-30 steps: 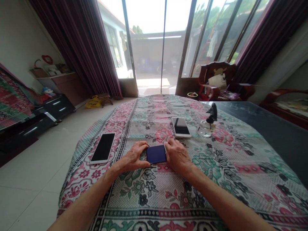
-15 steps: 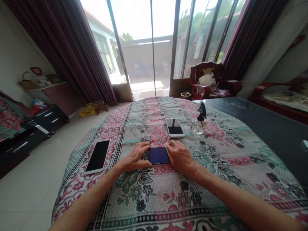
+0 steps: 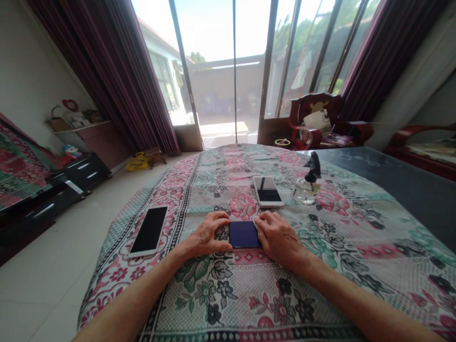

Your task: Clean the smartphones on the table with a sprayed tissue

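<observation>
A dark blue phone [image 3: 244,234] lies flat and crosswise on the flowered tablecloth [image 3: 249,266]. My left hand [image 3: 208,234] steadies its left end, thumb at the near corner and fingertips at the far corner. Over the right end, my right hand [image 3: 280,237] has its fingers curled around a small white cloth [image 3: 256,220], of which only an edge shows. Beyond the right hand lies a white phone with a dark screen [image 3: 269,191]. Another white phone with a black screen [image 3: 149,230] rests to the left. A clear spray bottle [image 3: 307,189] with a black trigger head stands at the right.
A dark glossy table surface [image 3: 359,166] adjoins the cloth-covered table on the right. Farther back are a carved wooden chair [image 3: 315,118] and glass doors [image 3: 217,95]. A yellow bag [image 3: 138,162] sits on the floor at the left, near a dark drawer cabinet [image 3: 85,173].
The view has shifted, so the whole scene sits further right. Both hands keep their places at the blue phone's ends, with the right fingers slightly lower along its right end.
</observation>
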`<state>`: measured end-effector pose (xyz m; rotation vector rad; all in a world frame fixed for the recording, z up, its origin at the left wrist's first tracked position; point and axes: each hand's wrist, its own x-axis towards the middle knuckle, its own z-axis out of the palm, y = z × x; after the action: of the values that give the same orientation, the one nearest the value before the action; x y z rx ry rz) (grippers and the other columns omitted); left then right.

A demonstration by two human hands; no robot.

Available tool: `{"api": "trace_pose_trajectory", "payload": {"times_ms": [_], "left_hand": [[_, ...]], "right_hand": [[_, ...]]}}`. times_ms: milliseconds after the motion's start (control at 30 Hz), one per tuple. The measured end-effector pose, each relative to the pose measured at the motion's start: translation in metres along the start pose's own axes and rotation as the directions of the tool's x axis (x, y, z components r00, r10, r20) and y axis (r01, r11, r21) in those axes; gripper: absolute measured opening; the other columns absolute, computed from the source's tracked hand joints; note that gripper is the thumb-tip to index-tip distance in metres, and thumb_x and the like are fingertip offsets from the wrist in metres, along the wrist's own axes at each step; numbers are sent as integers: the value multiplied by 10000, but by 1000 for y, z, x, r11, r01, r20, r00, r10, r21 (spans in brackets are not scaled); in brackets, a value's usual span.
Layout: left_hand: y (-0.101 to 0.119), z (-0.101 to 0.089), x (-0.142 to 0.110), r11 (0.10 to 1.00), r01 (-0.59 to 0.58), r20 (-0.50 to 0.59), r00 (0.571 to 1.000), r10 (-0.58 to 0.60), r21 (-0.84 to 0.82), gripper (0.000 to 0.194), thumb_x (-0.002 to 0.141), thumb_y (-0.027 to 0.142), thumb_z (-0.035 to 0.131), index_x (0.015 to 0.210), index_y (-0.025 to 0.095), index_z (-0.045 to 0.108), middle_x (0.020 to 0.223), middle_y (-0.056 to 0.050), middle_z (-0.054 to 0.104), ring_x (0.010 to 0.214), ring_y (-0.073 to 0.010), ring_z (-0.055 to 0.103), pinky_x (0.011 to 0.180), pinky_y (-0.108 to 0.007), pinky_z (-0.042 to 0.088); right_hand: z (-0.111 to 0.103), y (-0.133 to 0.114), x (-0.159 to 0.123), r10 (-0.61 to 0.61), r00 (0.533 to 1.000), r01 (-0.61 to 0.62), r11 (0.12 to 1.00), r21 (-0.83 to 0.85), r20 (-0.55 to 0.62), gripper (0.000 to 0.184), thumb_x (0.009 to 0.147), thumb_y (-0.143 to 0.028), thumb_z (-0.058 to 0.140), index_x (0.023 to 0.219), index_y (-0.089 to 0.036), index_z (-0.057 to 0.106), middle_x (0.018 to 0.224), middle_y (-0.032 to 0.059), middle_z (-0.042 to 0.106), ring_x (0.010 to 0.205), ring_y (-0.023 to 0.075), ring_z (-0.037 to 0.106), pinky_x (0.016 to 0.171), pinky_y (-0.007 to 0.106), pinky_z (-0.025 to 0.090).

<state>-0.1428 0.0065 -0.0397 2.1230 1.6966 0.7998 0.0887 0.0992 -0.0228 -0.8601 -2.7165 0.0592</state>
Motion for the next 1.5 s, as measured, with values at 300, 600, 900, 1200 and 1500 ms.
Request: {"api": "trace_pose_trajectory", "payload": {"times_ms": [300,600,900,1200,1500], "left_hand": [[-3,8,-1,1000,-15,-54,998,16,18,658,572,486,824,1115,184,608,1269,-108,512,1215,-291,451,1046,-457,394],[-8,6,1,999,-28,-26,999,28,-35,634,576,398,839,1140,212,617,1287,-115,500,1218,-300,456,1039,-467,393],[-12,12,0,999,2,-63,998,-5,-53,645,536,391,861,1107,200,628,1277,-108,508,1227,-290,449,1063,-461,373],[-9,8,0,999,-4,-31,1000,2,-42,636,563,369,847,1127,189,615,1289,-109,490,1233,-287,437,1072,-453,364],[-13,4,0,997,-52,45,998,54,-51,609,629,344,811,1180,226,580,1318,-97,450,1270,-285,382,1090,-463,332]], "right_hand": [[2,-8,2,-126,992,127,989,72,-26,237,885,-148,453,1049,-158,625,1038,97,575,925,221,473,868,340,391],[3,-9,4,-151,988,153,985,79,-35,226,876,-138,467,1030,-167,629,1040,95,578,914,220,478,860,345,398],[10,-30,17,-242,970,242,963,119,-13,216,878,-141,462,1030,-156,615,1018,95,570,913,218,476,877,352,396],[1,-37,10,-358,933,346,917,198,27,167,882,-147,468,966,-168,611,1003,84,576,892,200,490,857,336,395],[5,-33,17,-298,954,292,944,155,14,236,894,-129,445,1058,-178,608,1049,93,583,908,199,491,856,340,385]]}}
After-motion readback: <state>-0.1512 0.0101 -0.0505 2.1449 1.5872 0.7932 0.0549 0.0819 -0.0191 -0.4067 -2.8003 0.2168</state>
